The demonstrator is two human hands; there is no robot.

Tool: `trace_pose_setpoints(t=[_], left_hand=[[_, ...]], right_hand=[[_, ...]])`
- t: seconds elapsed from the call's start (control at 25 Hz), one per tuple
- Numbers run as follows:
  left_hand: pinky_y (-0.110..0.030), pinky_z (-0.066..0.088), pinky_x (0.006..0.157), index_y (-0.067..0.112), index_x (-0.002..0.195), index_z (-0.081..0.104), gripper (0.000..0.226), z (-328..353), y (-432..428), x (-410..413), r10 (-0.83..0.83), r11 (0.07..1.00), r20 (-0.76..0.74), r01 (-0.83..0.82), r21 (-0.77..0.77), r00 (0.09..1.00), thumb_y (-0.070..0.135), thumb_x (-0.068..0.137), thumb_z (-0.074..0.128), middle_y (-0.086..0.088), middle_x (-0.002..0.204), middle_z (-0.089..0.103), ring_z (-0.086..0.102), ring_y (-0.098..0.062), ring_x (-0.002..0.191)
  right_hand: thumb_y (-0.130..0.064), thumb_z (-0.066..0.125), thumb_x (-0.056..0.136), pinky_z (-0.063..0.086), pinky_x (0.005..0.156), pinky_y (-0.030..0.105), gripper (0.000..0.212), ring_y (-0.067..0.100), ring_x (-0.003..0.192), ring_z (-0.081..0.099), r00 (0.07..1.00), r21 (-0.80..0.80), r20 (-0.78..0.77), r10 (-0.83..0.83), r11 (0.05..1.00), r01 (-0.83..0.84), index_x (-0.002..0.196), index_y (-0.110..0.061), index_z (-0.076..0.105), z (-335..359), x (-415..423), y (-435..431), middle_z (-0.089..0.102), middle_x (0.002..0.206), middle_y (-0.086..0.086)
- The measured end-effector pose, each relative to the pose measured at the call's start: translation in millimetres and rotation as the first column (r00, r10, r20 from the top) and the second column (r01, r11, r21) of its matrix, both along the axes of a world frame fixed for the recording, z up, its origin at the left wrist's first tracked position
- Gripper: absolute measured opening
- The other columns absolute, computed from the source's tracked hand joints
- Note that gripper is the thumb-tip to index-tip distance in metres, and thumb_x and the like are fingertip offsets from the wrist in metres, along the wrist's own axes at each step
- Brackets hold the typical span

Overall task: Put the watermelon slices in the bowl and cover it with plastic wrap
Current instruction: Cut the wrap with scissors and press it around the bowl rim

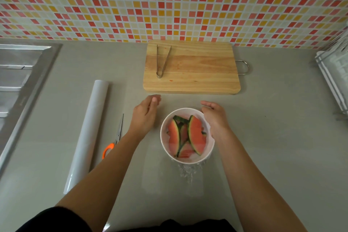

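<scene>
Head view, worktop [273,118] station.

1. The white bowl [161,134] stands on the worktop near the front edge, in front of the wooden cutting board [197,69]. The watermelon slices [195,135] lie inside it, rinds upward and leaning on one another.
2. A sheet of plastic wrap [188,172] lies over the bowl. It shows as crinkled film hanging down the near wall and spreading onto the worktop. How tightly it seals the rim cannot be judged.
3. The left hand [146,115] is just left of the bowl and clear of it. Its grip is slack, fingers extended towards the board. It possibly touches the film's edge, though the clear sheet is too faint there to confirm.
4. The right hand [214,118] rests against the bowl's right rim. Its grip is loose, fingers nearly straight and closed round nothing.
5. Metal tongs [157,62] lie on the left part of the board, which carries red juice marks.
6. A roll of wrap [88,133] lies to the left, with orange-handled scissors [117,135] just beside it. A steel sink [18,73] is at far left.
</scene>
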State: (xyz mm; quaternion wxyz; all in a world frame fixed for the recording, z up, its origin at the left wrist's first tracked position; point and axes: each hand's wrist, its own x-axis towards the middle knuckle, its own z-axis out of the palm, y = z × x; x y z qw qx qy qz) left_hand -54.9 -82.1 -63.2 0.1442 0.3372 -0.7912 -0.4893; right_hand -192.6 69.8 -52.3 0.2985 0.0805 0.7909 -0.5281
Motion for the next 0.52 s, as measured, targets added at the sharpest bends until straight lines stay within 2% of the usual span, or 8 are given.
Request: trace_pose_setpoints(t=[0.08,0.16,0.28,0.44,0.52], left_hand=[[-0.024,0.038,0.102,0.024,0.126,0.057,0.048,6,15,2,-0.099,0.915,-0.152,0.15,0.374,0.983,0.048,0.095,0.028,0.006,0.129,0.059,0.053,-0.005,0.121],[-0.037,0.039,0.106,0.02,0.129,0.055,0.057,2,36,3,-0.127,0.812,-0.206,0.221,0.541,0.97,0.053,0.092,0.026,-0.004,0.133,0.057,0.052,-0.014,0.124],[-0.051,0.042,0.102,0.013,0.124,0.06,0.064,-2,48,-1,-0.068,0.778,-0.174,0.161,0.607,0.983,0.051,0.099,0.016,-0.016,0.121,0.064,0.059,-0.029,0.115],[-0.048,0.045,0.1,0.025,0.114,0.068,0.069,-2,45,-2,-0.064,0.845,-0.036,0.073,0.53,0.997,0.057,0.096,0.01,-0.007,0.109,0.07,0.063,-0.023,0.107],[-0.047,0.046,0.099,0.025,0.111,0.069,0.071,-4,46,-2,-0.058,0.862,0.022,0.039,0.506,0.998,0.059,0.095,0.008,-0.007,0.105,0.072,0.064,-0.022,0.104]], right_hand=[[-0.004,0.045,0.082,0.04,0.06,0.018,0.036,0.004,0.076,0.055,1.0,-0.007,-0.002,0.002,1.0,-0.002,0.106,-0.024,0.064,-3,-1,1,0.059,0.101,-0.005],[-0.004,0.045,0.081,0.042,0.057,0.017,0.037,0.004,0.07,0.055,1.0,-0.006,-0.015,-0.012,1.0,0.012,0.106,-0.023,0.065,-4,0,1,0.062,0.096,-0.005],[-0.002,0.045,0.08,0.038,0.039,0.008,0.038,0.004,0.055,0.05,0.997,0.0,-0.054,-0.056,0.998,0.056,0.106,-0.02,0.066,-3,1,0,0.059,0.079,-0.012],[-0.002,0.044,0.08,0.034,0.033,0.009,0.039,0.008,0.049,0.047,0.997,0.017,-0.052,-0.057,0.998,0.058,0.107,-0.02,0.066,-5,1,0,0.061,0.083,-0.008],[-0.002,0.044,0.08,0.035,0.033,0.008,0.04,0.007,0.05,0.047,0.997,0.022,-0.057,-0.053,0.998,0.055,0.108,-0.02,0.066,-5,0,0,0.06,0.083,-0.009]])
